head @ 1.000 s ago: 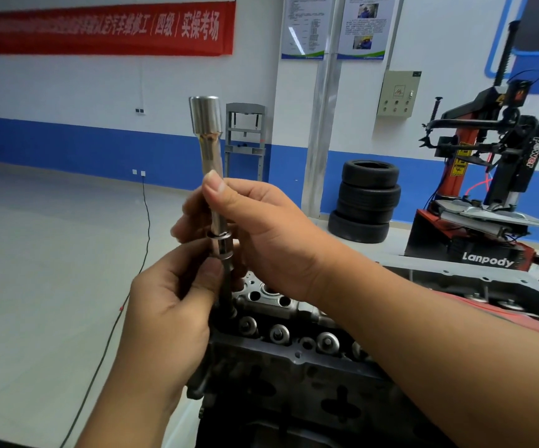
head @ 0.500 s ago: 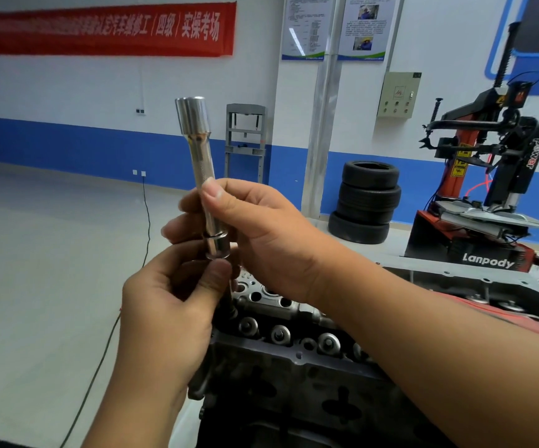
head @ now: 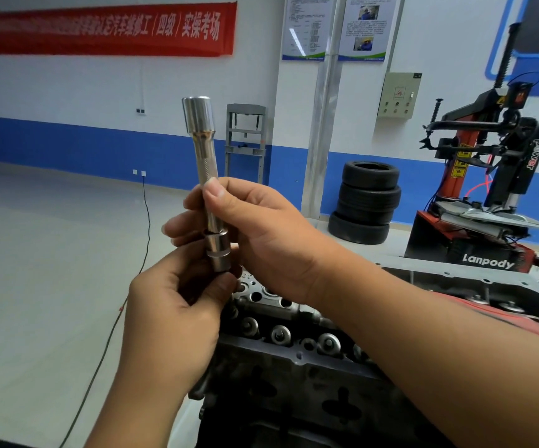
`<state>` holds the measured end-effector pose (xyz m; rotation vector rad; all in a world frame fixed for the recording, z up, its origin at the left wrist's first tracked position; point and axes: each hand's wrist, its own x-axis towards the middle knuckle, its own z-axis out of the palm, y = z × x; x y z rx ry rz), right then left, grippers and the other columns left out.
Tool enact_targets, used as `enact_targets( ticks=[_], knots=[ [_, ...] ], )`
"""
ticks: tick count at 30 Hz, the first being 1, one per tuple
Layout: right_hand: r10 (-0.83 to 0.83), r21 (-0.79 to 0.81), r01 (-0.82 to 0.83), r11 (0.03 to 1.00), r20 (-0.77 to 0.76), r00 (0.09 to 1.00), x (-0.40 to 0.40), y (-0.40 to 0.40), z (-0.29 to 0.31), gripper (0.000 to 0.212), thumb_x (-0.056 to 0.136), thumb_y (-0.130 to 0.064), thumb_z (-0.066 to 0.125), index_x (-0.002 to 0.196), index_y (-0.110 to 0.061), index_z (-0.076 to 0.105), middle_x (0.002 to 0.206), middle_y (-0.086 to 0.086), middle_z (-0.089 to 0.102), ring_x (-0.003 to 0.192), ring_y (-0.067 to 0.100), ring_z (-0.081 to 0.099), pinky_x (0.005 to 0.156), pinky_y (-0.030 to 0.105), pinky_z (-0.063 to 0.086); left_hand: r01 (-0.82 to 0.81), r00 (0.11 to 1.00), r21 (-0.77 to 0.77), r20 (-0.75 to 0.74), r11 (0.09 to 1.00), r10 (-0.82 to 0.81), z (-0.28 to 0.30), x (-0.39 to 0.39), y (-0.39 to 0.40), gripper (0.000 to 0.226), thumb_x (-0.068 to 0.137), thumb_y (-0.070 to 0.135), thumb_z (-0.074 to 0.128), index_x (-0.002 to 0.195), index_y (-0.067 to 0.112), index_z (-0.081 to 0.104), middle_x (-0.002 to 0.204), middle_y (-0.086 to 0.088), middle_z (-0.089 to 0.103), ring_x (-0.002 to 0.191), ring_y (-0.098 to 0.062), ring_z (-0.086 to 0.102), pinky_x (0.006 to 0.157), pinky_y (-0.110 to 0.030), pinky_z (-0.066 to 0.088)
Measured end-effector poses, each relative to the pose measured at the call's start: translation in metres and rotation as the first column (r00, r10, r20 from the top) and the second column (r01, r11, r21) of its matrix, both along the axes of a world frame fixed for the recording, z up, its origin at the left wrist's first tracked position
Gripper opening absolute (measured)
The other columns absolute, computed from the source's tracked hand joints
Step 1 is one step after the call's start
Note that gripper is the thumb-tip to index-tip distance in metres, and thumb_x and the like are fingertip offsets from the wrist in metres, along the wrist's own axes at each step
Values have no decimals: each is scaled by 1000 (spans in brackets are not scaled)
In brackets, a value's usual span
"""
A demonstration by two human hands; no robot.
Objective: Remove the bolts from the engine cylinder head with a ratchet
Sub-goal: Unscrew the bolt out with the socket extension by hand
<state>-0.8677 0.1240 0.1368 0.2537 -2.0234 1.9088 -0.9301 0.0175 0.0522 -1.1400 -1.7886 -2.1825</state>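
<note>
Head view, the only one available: over the last second the extension bar point(head: 208, 176) has tipped from leaning slightly left back toward upright and has risen a little in my hands, with the small socket point(head: 218, 253) at its lower end now showing clear of my fingers. I judge this as tool assembly or socket change, not loosening; no bolt is engaged and no ratchet handle is visible. My right hand point(head: 261, 240) is closed round the bar's lower shaft, thumb pressed on the near side just below the knurled band, fingers wrapped behind. My left hand point(head: 177, 305) is curled below it, thumb and fingertips pinching at the socket's lower end; what lies under that grip is hidden. The bar's long axis runs near vertical, tilted a touch left at the top, its wide drive end pointing up and the socket end pointing down. The assembly is held in the air above the far left corner of the cylinder head point(head: 294, 360), apart from it. The bolts point(head: 281, 334) along its upper face appear seated.
</note>
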Motion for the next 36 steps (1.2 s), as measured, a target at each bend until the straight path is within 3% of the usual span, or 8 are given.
enact_targets(
  ticks=[6,13,17,20,23,28,33,36],
  knots=[
    [-26,19,26,999,-8,1000,1,2,-1,10,100,-19,66,96,-12,60,91,12,76,88,25,73,71,32,59,-119,993,24,25,993,118,-1,2,1,44,67,19,95,87,52,74,74,20,76,69,-1,74,70,-31,54],
    [-16,51,17,999,-16,1000,1,0,-1,17,107,-22,55,95,-11,60,98,10,75,91,21,72,67,23,57,110,994,-78,-1,991,-111,3,0,-7,48,96,2,68,103,48,76,96,14,80,90,-8,78,84,-36,57],
    [-35,33,35,999,-2,999,-1,0,-2,26,108,-29,51,101,-7,64,99,13,74,95,29,70,81,35,60,-6,999,-65,35,998,8,-1,-2,-5,52,83,4,82,93,54,76,85,16,79,80,-5,77,79,-37,58],
    [-55,76,55,996,2,998,-1,1,-3,21,105,-24,59,96,-7,68,98,10,75,96,26,70,86,37,60,-90,995,-33,49,995,91,-1,0,-2,38,66,21,93,86,49,75,73,17,76,66,-3,74,68,-31,54],
    [-58,91,58,994,2,998,1,1,-1,21,104,-24,59,95,-8,69,98,9,75,95,23,70,82,32,60,-33,999,-38,42,999,35,0,0,-3,30,77,24,87,89,49,76,77,15,78,70,-6,76,68,-31,55],
    [-31,50,31,998,15,999,1,0,-1,26,107,-28,54,100,-10,70,98,11,74,94,23,70,79,29,59,28,997,-100,72,995,-21,1,0,-3,44,88,5,78,93,49,76,84,12,80,80,-8,77,76,-35,56],
    [-55,78,53,996,25,998,-1,1,-2,26,106,-33,56,97,-15,71,97,7,76,94,23,70,79,29,58,-59,993,-31,101,998,62,-1,1,-1,35,70,21,92,84,48,74,73,12,76,65,-5,74,64,-32,52],
    [-55,117,53,992,14,998,-1,1,-2,23,103,-33,59,90,-16,69,96,4,76,95,21,70,77,28,56,49,995,-44,94,998,-45,0,0,-4,23,81,30,86,89,49,77,85,15,79,76,-5,76,61,-23,56]
  ],
)
